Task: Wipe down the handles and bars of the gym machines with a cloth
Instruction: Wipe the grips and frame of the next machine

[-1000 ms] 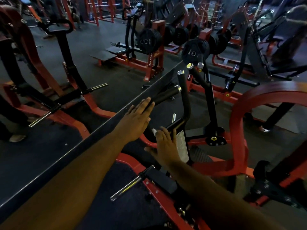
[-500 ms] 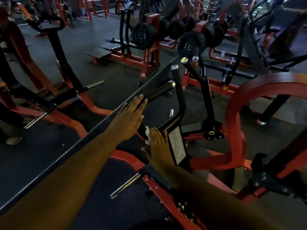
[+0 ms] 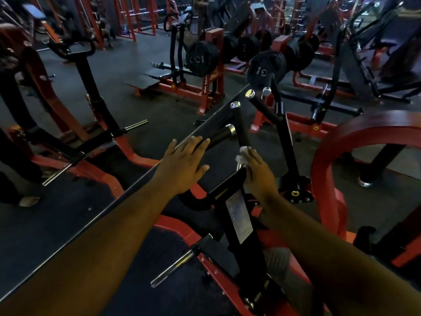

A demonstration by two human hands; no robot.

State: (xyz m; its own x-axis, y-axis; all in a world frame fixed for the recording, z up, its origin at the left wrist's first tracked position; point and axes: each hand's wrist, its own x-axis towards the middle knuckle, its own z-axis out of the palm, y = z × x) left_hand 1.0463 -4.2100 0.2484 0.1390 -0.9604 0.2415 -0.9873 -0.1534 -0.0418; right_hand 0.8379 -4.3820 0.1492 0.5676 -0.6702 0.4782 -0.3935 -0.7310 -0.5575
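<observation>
A black handle (image 3: 219, 134) with a chrome end cap sticks out from a black upright bar (image 3: 239, 120) of the red and black machine. My left hand (image 3: 184, 165) rests flat on the near part of that handle, fingers straight. My right hand (image 3: 259, 176) holds a white cloth (image 3: 242, 155) against the lower part of the upright bar, just above the joint with the black arm that carries a label plate (image 3: 239, 216). Only a small piece of the cloth shows, at the fingertips.
A wall mirror (image 3: 68, 156) fills the left side, its edge running diagonally under my left arm. A chrome peg (image 3: 180, 262) juts out below. A curved red frame (image 3: 330, 160) stands at the right. Weight plates (image 3: 266, 69) and other machines stand behind.
My right hand has slid the cloth up from the labelled arm onto the upright bar. My left hand has stayed on the handle.
</observation>
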